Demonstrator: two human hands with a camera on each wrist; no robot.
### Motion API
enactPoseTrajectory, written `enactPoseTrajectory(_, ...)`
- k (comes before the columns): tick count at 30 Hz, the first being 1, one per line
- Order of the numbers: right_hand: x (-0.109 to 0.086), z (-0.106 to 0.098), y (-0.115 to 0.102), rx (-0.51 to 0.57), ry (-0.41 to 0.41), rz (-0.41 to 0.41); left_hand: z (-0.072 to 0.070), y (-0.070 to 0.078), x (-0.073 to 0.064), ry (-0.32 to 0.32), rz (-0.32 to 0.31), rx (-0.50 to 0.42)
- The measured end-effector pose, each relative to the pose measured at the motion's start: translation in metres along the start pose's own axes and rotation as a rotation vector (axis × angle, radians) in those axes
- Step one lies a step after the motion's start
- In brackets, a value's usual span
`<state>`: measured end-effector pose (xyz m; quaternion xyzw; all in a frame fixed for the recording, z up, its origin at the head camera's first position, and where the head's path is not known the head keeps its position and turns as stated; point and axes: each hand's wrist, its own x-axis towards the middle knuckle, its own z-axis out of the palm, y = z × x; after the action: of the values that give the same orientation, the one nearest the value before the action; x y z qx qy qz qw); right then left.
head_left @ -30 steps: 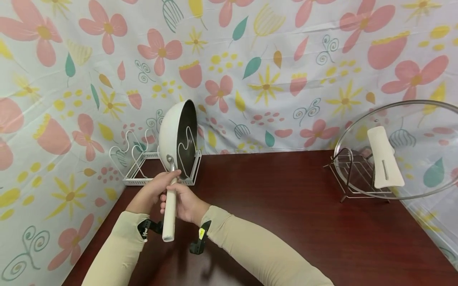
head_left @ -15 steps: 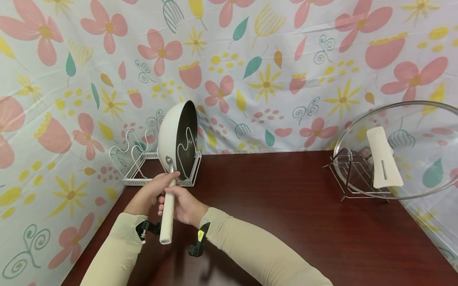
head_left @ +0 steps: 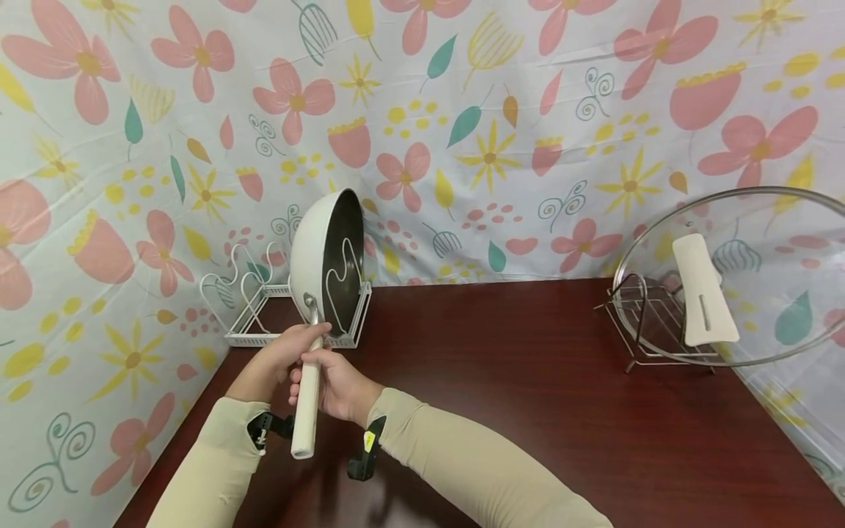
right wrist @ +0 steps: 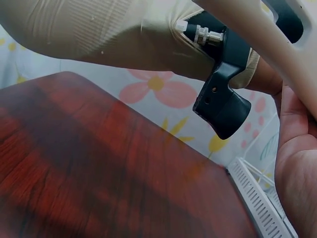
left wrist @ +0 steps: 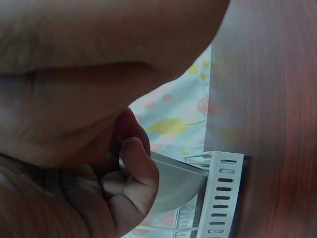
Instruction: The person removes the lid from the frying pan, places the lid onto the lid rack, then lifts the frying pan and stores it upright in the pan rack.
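Note:
A white deep frying pan [head_left: 306,253] with a dark inside stands on its side in a white wire rack [head_left: 247,339], its open face turned right. Its pale handle [head_left: 306,418] slants down toward me. My left hand [head_left: 282,356] grips the handle close to the pan, with the thumb along the top. Just below, my right hand [head_left: 343,385] holds the same handle, its fingers curled round it. In the left wrist view, curled fingers [left wrist: 133,183] partly hide the pan [left wrist: 176,184]. The right wrist view shows the handle [right wrist: 277,44] passing the right palm [right wrist: 299,173].
A glass lid [head_left: 650,323] with a cream handle [head_left: 706,293] stands upright in a metal wire rack [head_left: 637,352] at the right. The dark red table [head_left: 488,367] stretches between both racks. Flower-patterned cloth [head_left: 462,147] hangs behind and at the sides.
The free end of the handle has swung slightly left and toward me, and the pan has shifted slightly left in its rack. Both hands keep their hold. The lid stays in its rack.

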<state>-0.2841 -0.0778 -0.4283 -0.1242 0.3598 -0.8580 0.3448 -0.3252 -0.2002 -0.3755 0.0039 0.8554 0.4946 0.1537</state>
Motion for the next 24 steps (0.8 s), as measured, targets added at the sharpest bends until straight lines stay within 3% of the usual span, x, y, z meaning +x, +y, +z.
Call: enactPoseTrajectory(24, -0.0053, 0.0078, 0.0064, -0.036, -0.037, 0.013, -0.0015, -0.0044, -0.0102, -0.040, 0.006, -0.048)
